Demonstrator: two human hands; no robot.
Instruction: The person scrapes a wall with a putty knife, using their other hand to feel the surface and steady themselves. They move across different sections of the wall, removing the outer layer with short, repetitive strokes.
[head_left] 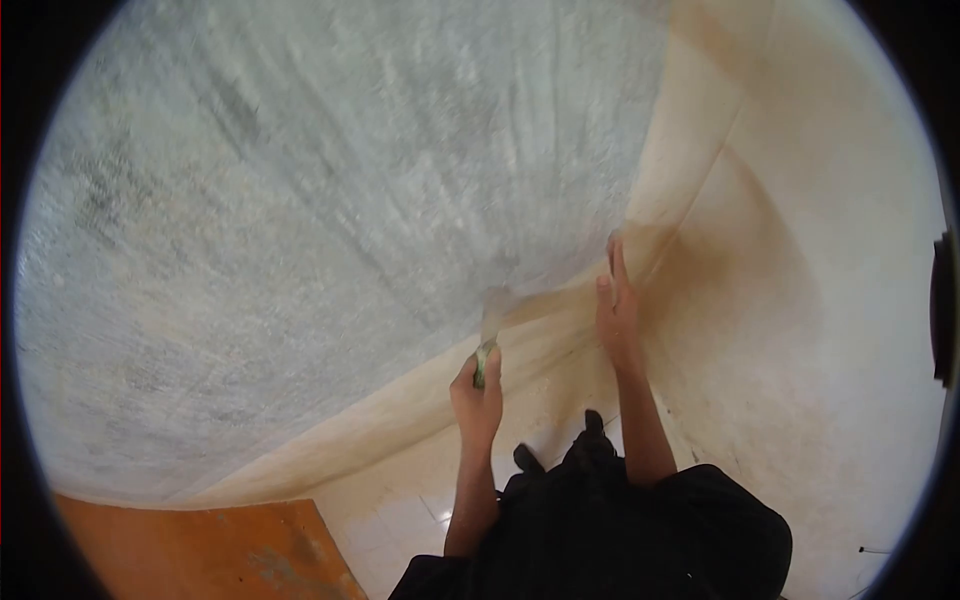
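My left hand is closed round the green handle of a putty knife. Its blade points up against the grey, streaked wall, close to that wall's lower edge. To the right, my right hand is raised near the corner where the grey surface meets a cream band. Its fingers point upward, and a thin greyish thing seems pinched between them and the thumb. Seen almost edge-on, that thing is too small to name.
A cream wall with brownish shadows stands on the right, with a dark object at its far edge. An orange panel with worn patches is at lower left. Pale floor tiles show beside my dark clothing.
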